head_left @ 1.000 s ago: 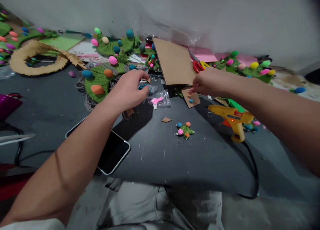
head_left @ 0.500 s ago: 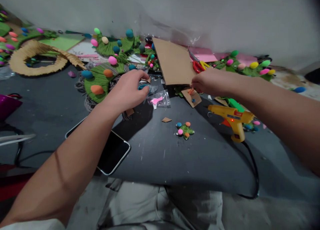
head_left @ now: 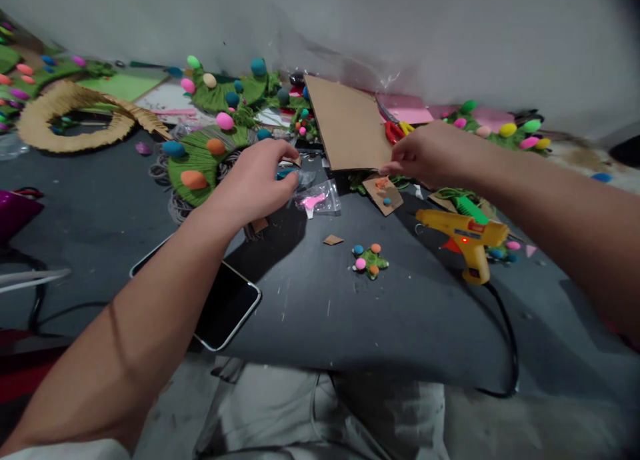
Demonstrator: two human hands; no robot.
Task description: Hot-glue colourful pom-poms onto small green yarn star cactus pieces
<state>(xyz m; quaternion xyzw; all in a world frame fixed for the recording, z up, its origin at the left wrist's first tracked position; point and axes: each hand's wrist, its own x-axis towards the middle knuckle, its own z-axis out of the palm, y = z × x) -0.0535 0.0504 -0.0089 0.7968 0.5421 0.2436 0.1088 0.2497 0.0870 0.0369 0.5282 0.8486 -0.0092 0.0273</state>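
My left hand [head_left: 263, 180] hovers at the middle of the dark table, thumb and fingers curved but apart. Between and behind its fingertips are a small blue item [head_left: 286, 173] and a clear plastic bag [head_left: 320, 199] with a pink piece inside. My right hand [head_left: 420, 155] has its fingers curled together beside the lower right corner of a cardboard sheet [head_left: 350, 123]; whatever is in them is hidden. Just below those fingers lies a small cardboard square [head_left: 393, 205] with orange and blue bits. Nearer me sits a green yarn star [head_left: 370, 261] with coloured balls.
Under my right forearm lies a yellow glue gun [head_left: 463, 237], its red light on and cord over the edge. A phone [head_left: 227, 307] is beneath my left forearm. Red-handled scissors [head_left: 394, 133], a tan wreath ring [head_left: 35, 123] and a green yarn-wrapped piece [head_left: 200, 160] are farther back.
My right hand has shifted slightly right and up, drawing away from the small cardboard square and uncovering more of it. My left hand stays in place.
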